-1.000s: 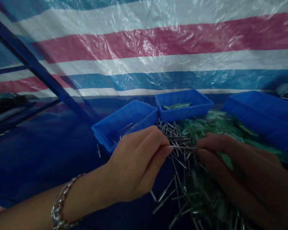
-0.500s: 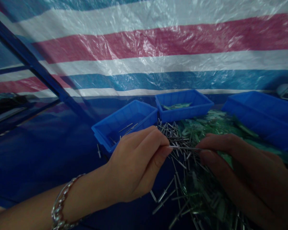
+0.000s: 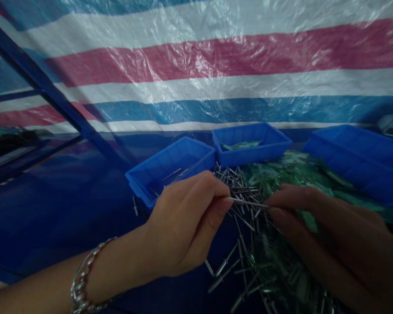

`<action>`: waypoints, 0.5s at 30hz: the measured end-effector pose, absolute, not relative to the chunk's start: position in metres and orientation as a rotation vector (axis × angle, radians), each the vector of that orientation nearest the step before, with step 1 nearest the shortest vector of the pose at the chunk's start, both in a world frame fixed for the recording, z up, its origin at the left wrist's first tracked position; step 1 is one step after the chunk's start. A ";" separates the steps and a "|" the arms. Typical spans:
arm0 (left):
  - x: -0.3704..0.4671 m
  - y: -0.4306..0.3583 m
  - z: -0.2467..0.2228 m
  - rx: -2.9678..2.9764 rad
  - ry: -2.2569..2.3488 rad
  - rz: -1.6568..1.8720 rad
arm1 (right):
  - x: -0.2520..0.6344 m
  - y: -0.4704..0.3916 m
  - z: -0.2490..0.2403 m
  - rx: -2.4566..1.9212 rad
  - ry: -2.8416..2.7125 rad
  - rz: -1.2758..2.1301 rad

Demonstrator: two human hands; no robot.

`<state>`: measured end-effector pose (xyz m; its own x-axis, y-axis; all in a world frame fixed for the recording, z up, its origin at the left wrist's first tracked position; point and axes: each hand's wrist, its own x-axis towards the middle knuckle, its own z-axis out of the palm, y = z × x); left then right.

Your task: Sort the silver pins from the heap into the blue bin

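My left hand (image 3: 186, 222), with a silver bracelet (image 3: 81, 279) on the wrist, pinches one end of a thin metal rivet (image 3: 247, 202). My right hand (image 3: 321, 231) pinches the rivet's other end, and a green plastic piece (image 3: 309, 220) shows between its fingers. Both hands hover over a heap of metal rivets (image 3: 240, 226) mixed with green plastic pieces (image 3: 281, 174) on the dark blue table (image 3: 52, 205).
Three blue plastic bins stand behind the heap: a left bin (image 3: 144, 181) with a few rivets, a middle bin (image 3: 268, 144) with green pieces, a right bin (image 3: 356, 161). A striped red, white and blue tarp (image 3: 196, 65) hangs behind. A blue frame bar (image 3: 42, 83) slants at left.
The rivet held between my hands has shifted slightly left and tilted a little. The hands have drawn slightly closer together; everything else is the same.
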<state>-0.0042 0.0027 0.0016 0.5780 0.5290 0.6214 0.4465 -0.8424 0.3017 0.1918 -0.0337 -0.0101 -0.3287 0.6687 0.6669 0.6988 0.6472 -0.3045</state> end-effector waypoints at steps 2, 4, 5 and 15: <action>-0.004 0.002 0.002 2.684 0.870 1.107 | 0.192 -0.033 -0.010 -1.021 -2.063 0.051; -0.005 0.001 0.003 2.696 0.897 1.096 | 0.191 -0.033 -0.011 -1.026 -2.058 0.097; -0.005 0.001 0.003 2.701 0.903 1.093 | 0.191 -0.032 -0.011 -0.980 -2.050 0.090; -0.003 0.001 0.004 2.717 0.862 1.084 | 0.192 -0.030 -0.008 -0.997 -2.066 0.062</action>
